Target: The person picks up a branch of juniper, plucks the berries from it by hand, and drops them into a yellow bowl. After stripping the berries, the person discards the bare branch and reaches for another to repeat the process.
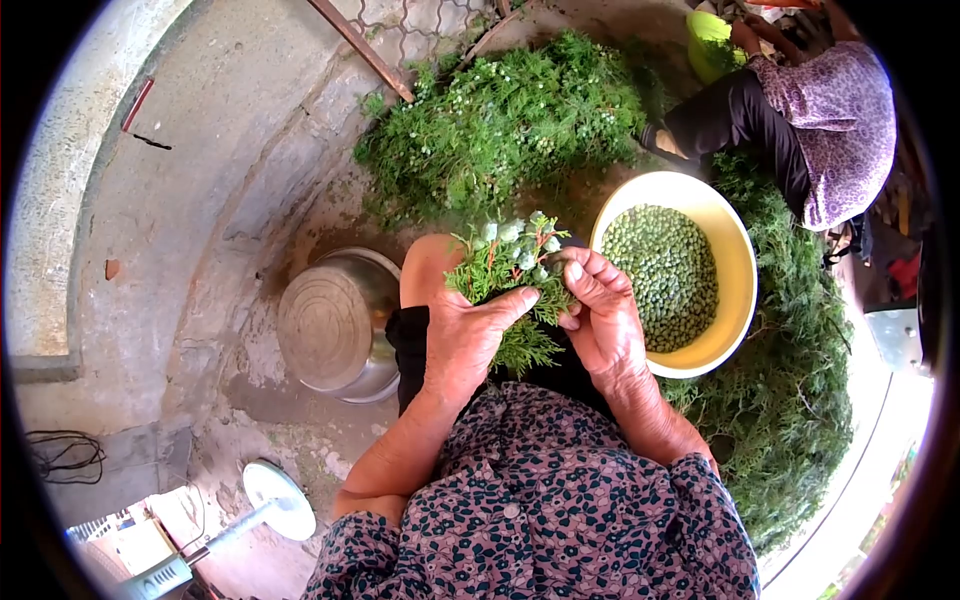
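A leafy conifer sprig (488, 268) with pale green cones (512, 232) is gripped in my left hand (468, 335), the thumb lying across its stems. At the sprig's right side, the thumb and forefinger of my right hand (608, 315) pinch together at a cone, which the fingertips mostly hide. Just right of that hand stands a yellow tub (738, 265), part filled with loose small green cones (660, 270).
A heap of cone-bearing branches (500, 125) lies ahead, and more greenery (770, 420) spreads at right. An upturned metal pot (325, 325) sits at left, a white fan-like stand (280, 500) lower left. Another person (830, 120) sits upper right beside a lime-green container (703, 50).
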Available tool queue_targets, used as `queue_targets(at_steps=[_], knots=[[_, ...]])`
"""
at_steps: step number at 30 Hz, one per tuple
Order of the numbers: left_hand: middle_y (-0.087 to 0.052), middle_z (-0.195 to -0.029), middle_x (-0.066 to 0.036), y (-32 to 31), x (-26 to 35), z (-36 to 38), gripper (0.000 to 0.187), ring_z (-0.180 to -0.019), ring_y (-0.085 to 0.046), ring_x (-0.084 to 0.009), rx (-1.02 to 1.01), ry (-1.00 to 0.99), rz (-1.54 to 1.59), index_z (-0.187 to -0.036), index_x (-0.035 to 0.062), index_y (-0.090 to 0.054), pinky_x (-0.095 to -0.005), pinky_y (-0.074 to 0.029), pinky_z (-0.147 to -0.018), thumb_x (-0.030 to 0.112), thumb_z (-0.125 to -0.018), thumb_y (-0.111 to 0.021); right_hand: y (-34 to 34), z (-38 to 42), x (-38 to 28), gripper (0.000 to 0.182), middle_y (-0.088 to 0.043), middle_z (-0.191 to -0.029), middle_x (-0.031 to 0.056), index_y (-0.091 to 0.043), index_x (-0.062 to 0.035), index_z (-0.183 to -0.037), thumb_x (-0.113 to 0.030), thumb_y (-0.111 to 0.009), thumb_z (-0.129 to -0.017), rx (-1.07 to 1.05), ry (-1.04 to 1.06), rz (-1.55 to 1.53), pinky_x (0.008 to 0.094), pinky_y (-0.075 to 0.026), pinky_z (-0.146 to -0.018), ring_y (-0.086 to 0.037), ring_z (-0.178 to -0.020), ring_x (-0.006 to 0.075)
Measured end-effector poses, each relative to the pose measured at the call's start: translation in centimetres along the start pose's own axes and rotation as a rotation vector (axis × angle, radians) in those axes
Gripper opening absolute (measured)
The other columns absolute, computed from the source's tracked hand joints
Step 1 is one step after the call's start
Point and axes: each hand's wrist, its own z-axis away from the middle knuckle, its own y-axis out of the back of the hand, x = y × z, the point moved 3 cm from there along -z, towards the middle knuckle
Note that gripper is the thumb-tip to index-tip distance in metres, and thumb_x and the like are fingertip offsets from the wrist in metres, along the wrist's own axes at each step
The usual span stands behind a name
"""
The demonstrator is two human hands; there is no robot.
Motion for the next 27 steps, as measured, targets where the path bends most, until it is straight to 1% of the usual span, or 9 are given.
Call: queue_targets(at_steps=[4, 5, 9, 13, 17, 20, 21, 25, 27], knots=[[-0.062, -0.095, -0.004, 0.0, 0.1, 0.6, 0.034, -0.085, -0.059, -0.011, 0.009, -0.004, 0.009, -0.105, 0.0008, -0.054, -0.0239, -0.048, -0.075, -0.01, -0.074, -0.063, -0.2, 0.1, -1.2, 0.01, -0.051, -0.066, -0.003, -0.06, -0.0055, -0.091, -0.013, -0.057, -0.085, 0.103, 0.008, -0.136, 0.0183, -0.03, -0.043, -0.039, -0.051, 0.0051], [-0.062, -0.095, -0.004, 0.2, 0.2, 0.4, 0.034, -0.084, -0.059, -0.0109, 0.003, 0.003, 0.022, -0.106, 0.0009, -0.054, -0.0237, -0.048, -0.075, -0.01, -0.074, -0.063, 0.7, -1.0, -1.7, 0.011, -0.049, -0.065, -0.0013, -0.058, -0.0046, -0.091, -0.014, -0.056, -0.086, -0.1, 0.099, -0.294, 0.0193, -0.029, -0.044, -0.039, -0.051, 0.0079], [-0.062, -0.096, -0.005, 0.5, 0.3, 0.0, 0.035, -0.085, -0.058, -0.0104, -0.041, 0.006, 0.026, -0.106, 0.0013, -0.054, -0.0232, -0.048, -0.074, -0.01, -0.074, -0.063, 1.3, -1.1, -2.9, 0.012, -0.052, -0.086, 0.0056, -0.054, -0.0038, -0.093, -0.011, -0.057, -0.085, -0.108, 0.147, -0.298, 0.0246, -0.039, -0.059, -0.047, -0.071, 0.014], [-0.062, -0.097, -0.004, 0.2, -0.1, -0.2, 0.032, -0.085, -0.058, -0.0093, -0.057, -0.08, -0.069, -0.104, 0.001, -0.054, -0.0229, -0.048, -0.074, -0.007, -0.075, -0.063, 0.6, -0.5, -3.0, 0.013, -0.056, -0.09, 0.0064, -0.054, -0.0034, -0.093, -0.01, -0.059, -0.083, -0.161, 0.077, -0.21, 0.0212, -0.037, -0.052, -0.049, -0.066, 0.0121], [-0.063, -0.094, -0.003, 0.3, -0.1, 0.0, 0.029, -0.084, -0.058, -0.0094, -0.028, -0.131, -0.239, -0.103, 0.0005, -0.056, -0.0233, -0.047, -0.074, -0.005, -0.075, -0.064, -0.8, 0.6, -2.3, 0.012, -0.057, -0.066, -0.0019, -0.065, -0.0024, -0.09, -0.01, -0.065, -0.08, -0.071, 0.198, 0.278, 0.0166, -0.031, -0.045, -0.041, -0.05, 0.0031], [-0.063, -0.094, -0.003, 0.1, 0.1, 0.1, 0.029, -0.083, -0.058, -0.0097, -0.004, -0.162, -0.306, -0.103, 0.0005, -0.056, -0.0239, -0.047, -0.073, -0.004, -0.075, -0.064, -1.3, 0.3, -1.1, 0.018, -0.06, -0.071, 0.0009, -0.063, 0.0003, -0.091, -0.009, -0.068, -0.077, -0.044, 0.384, 0.611, 0.0191, -0.043, -0.057, -0.051, -0.06, 0.0057], [-0.063, -0.094, -0.003, 0.1, 0.2, 0.1, 0.029, -0.083, -0.058, -0.0099, -0.01, -0.192, -0.308, -0.103, 0.0005, -0.056, -0.0242, -0.047, -0.073, -0.004, -0.075, -0.064, -1.4, 0.2, -0.9, 0.016, -0.061, -0.075, 0.002, -0.061, 0.0015, -0.09, -0.006, -0.068, -0.077, -0.058, 0.378, 0.635, 0.0206, -0.045, -0.063, -0.054, -0.066, 0.007], [-0.058, -0.101, -0.005, 0.3, -0.1, 0.1, 0.046, -0.088, -0.056, -0.0109, -0.04, -0.148, -0.253, -0.11, 0.0008, -0.047, -0.0237, -0.048, -0.075, -0.013, -0.07, -0.065, -1.7, 0.1, -1.0, 0.012, -0.059, -0.073, 0.0012, -0.061, 0.0007, -0.088, -0.004, -0.066, -0.078, -0.047, 0.269, 0.639, 0.0193, -0.043, -0.057, -0.051, -0.061, 0.0055], [-0.062, -0.097, -0.004, 0.7, -0.7, 0.2, 0.029, -0.085, -0.058, -0.0102, -0.043, -0.099, -0.193, -0.105, 0.0004, -0.056, -0.0241, -0.047, -0.074, -0.002, -0.077, -0.064, -1.1, 0.0, -0.6, 0.01, -0.055, -0.07, -0.0002, -0.06, -0.0002, -0.088, -0.002, -0.065, -0.079, -0.036, 0.047, 0.372, 0.0182, -0.04, -0.051, -0.047, -0.056, 0.004]])
